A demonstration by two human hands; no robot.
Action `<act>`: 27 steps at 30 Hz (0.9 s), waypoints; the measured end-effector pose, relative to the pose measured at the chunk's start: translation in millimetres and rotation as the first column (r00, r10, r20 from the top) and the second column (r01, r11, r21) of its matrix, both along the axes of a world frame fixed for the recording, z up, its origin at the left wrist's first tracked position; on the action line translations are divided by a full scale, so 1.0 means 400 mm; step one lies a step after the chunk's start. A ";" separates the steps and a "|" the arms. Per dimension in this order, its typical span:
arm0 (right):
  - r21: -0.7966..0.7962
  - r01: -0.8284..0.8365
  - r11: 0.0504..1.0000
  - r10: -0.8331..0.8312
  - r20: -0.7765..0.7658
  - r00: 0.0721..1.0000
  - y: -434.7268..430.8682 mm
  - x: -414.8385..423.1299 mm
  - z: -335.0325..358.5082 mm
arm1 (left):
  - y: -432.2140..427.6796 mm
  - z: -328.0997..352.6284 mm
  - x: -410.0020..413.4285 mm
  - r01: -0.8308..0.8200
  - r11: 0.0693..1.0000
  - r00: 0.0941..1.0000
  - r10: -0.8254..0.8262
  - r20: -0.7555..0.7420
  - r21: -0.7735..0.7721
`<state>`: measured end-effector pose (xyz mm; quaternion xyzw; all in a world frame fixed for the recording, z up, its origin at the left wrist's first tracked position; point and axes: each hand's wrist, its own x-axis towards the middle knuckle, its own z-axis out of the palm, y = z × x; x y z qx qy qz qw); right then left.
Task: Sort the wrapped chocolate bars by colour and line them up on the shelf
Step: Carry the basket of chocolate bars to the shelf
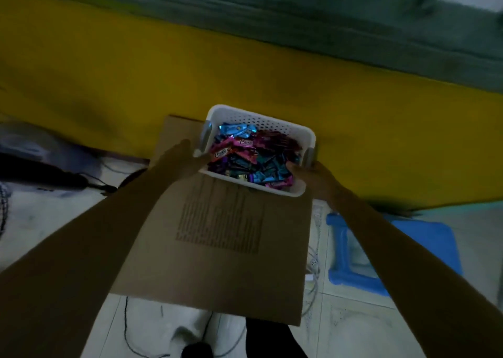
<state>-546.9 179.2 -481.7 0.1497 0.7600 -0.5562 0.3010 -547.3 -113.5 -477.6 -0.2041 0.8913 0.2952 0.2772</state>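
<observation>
- Holding the white basket (261, 119) at both short ends, I have one hand on each side of it.
- My left hand (187, 156) grips the basket's left near corner. The thumb lies over the rim, beside the grey handle. The fingers below the rim are hidden.
- My right hand (313, 175) grips the basket's right near corner. The thumb hooks over the rim and touches the wrappers inside. The remaining fingers are hidden behind the wall.
- The chocolate bars (253, 156) are all inside the basket, heaped loosely and unsorted.
  - Blue wrappers lie at the basket's far left corner and along its near right side.
  - Pink wrappers with white lettering lie against the left wall.
  - Dark red wrappers fill the far right part.
  - Purple wrappers show near the left near corner.
- A cardboard sheet (217, 262) lies flat beneath the basket and extends toward me from the basket's near wall. I cannot tell whether the basket rests on the sheet or is lifted off it.
- A yellow surface (136, 71) runs behind the basket, on its far side.
- A blue stool (424, 243) stands to the right of the basket, nearer to me, under my right forearm.
- Pale cables (313, 276) lie on the tiled floor (367, 330) between the cardboard sheet and the blue stool.
- The view is dim and blurred, so the wrapper print is mostly unreadable.
</observation>
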 end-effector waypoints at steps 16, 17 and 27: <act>-0.122 0.269 0.955 -0.271 0.006 0.963 -0.125 0.050 0.024 | -0.001 -0.027 0.195 -0.518 0.595 0.834 0.509 0.211 0.614; -0.120 0.207 0.971 -0.211 -0.020 0.977 -0.142 0.077 0.031 | -0.011 -0.030 0.250 -0.558 0.560 0.799 0.563 0.212 0.613; -0.168 -0.191 0.967 0.191 -0.019 0.981 -0.463 0.520 0.084 | -0.226 0.071 0.873 -0.717 0.348 0.420 0.907 -0.025 0.604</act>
